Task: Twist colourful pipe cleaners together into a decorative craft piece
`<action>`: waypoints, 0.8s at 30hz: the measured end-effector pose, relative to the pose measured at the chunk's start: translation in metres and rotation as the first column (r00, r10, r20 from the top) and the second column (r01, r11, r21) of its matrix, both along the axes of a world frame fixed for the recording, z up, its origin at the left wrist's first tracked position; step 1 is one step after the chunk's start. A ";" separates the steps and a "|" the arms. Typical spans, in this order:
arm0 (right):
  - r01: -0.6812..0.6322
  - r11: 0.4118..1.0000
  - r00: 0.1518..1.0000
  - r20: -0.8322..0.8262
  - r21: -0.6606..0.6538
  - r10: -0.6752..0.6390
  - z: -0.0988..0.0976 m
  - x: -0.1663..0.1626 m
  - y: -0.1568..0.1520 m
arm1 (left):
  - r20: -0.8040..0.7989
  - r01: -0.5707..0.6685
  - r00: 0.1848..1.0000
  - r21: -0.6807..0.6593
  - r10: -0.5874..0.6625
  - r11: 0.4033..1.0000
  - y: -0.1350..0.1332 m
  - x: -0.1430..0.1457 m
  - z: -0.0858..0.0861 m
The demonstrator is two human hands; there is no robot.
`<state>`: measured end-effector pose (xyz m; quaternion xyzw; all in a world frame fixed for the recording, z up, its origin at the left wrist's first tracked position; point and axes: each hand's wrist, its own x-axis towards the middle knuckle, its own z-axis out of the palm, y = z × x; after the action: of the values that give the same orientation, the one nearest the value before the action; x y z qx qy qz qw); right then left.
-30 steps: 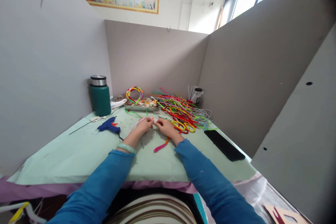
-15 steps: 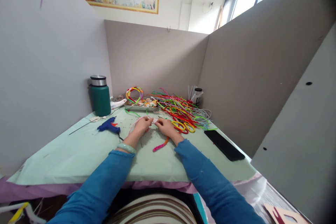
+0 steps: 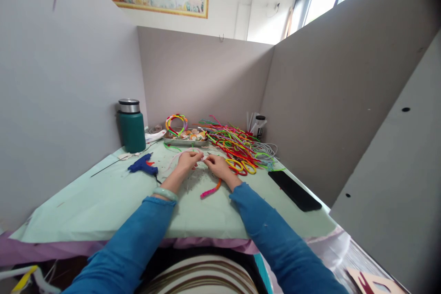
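Observation:
Over the middle of the table, my left hand (image 3: 189, 162) is closed in a pinch on a pale pink pipe cleaner (image 3: 173, 161), whose loose length curves out behind the hand. Close beside it, fingertips almost meeting, my right hand (image 3: 218, 165) is pinched too, at the pink pipe cleaner's other end. What exactly sits between the fingertips is small and partly hidden. A pink and orange fuzzy strip (image 3: 209, 192) sticks out below my right wrist; the wrist hides its upper part, so I cannot tell whether it is held.
A blue glue gun (image 3: 143, 164) and a green bottle (image 3: 132, 127) stand left. Behind my hands are a tray (image 3: 186, 143) of small pieces, a multicoloured ring (image 3: 176, 125) and a pile of pipe cleaners (image 3: 230, 140). Yellow-handled scissors (image 3: 248, 167) and a black phone (image 3: 294, 190) lie right.
The loose length of pink pipe cleaner has swung a little left and back. My left hand has shifted slightly toward the right; my right hand is nearly still.

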<state>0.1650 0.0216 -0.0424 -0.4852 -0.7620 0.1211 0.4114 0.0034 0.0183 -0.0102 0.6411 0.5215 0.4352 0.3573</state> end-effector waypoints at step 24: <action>-0.025 1.000 0.994 -0.108 -0.007 0.025 0.001 0.001 0.000 | -0.235 0.008 0.972 -0.009 -0.010 1.000 -0.002 0.002 0.000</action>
<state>0.1659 0.0218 -0.0412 -0.4701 -0.7441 0.1555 0.4485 0.0057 0.0165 -0.0102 0.6891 0.5587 0.3527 0.2975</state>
